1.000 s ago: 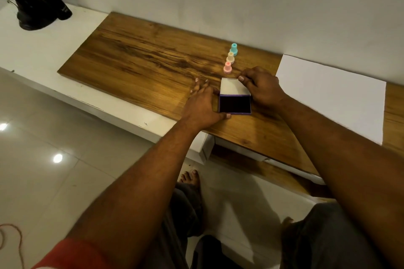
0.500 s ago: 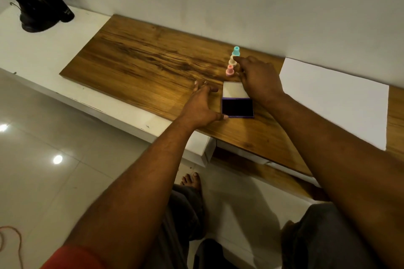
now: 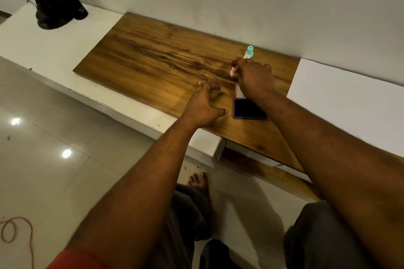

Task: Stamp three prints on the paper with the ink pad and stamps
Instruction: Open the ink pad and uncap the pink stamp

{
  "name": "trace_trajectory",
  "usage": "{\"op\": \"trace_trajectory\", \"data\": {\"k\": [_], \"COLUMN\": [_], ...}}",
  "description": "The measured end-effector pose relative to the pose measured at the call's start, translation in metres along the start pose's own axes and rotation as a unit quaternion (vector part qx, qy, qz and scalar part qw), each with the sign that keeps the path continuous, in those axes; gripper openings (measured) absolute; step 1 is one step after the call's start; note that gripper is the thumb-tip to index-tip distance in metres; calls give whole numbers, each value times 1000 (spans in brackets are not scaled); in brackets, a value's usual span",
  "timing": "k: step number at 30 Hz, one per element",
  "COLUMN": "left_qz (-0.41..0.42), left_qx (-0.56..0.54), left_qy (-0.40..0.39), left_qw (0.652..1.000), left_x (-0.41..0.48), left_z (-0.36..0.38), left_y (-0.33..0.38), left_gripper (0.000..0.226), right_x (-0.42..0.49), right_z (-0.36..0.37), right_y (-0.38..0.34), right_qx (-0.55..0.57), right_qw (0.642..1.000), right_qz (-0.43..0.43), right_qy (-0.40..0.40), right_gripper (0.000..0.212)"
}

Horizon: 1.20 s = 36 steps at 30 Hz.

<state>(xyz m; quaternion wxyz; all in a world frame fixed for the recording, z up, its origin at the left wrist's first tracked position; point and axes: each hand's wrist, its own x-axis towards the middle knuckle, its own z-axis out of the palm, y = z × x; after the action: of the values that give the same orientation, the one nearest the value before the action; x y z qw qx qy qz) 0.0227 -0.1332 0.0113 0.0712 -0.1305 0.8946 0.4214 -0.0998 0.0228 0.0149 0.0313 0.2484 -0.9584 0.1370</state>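
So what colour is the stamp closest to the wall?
Teal-blue stamp, seen clearly in the head view.

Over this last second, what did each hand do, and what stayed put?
The right hand left the ink pad's lid, reached back to the row of stamps and closed around the pink stamp. The left hand stayed spread on the wood beside the open ink pad. Pad, teal stamp and paper unmoved.
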Motion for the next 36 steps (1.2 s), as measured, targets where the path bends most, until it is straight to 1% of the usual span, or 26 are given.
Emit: {"op": "trace_trajectory", "data": {"k": [4,7,13,17,22,25,28,31,33,36], "left_qz": [17,31,26,31,56,69,68,65,68,97], "left_qx": [7,18,71,118,153,153,141,128,127,135], "left_qy": [42,68,111,109,104,109,141,150,151,167], "left_qw": [999,997,991,986,981,980,977,978,978,972], "left_x": [1,2,7,7,7,7,6,7,7,5], "left_z": [2,4,7,9,10,13,15,15,14,16], "left_y": [-6,-7,-7,-7,-7,-7,-6,-4,-2,2], "left_gripper": [68,64,65,72,61,48,34,35,32,29], "right_x": [5,4,-6,-19,-26,-30,-32,-32,-31,-29], "right_z": [3,3,-1,-2,-3,-5,-8,-12,-12,-12], "right_y": [-17,-26,-33,-37,-36,-33,-31,-27,-24,-20], "right_qx": [-3,-6,-16,-27,-64,-8,39,70,59,-27], "right_qw": [1000,999,997,994,988,991,992,991,992,991], "right_qz": [-4,-18,-61,-89,-112,-96,-85,-87,-102,-127], "right_qy": [-23,-32,-47,-63,-83,-90,-80,-67,-46,-12], "right_gripper": [29,24,18,15,10,17,22,26,33,48]}}
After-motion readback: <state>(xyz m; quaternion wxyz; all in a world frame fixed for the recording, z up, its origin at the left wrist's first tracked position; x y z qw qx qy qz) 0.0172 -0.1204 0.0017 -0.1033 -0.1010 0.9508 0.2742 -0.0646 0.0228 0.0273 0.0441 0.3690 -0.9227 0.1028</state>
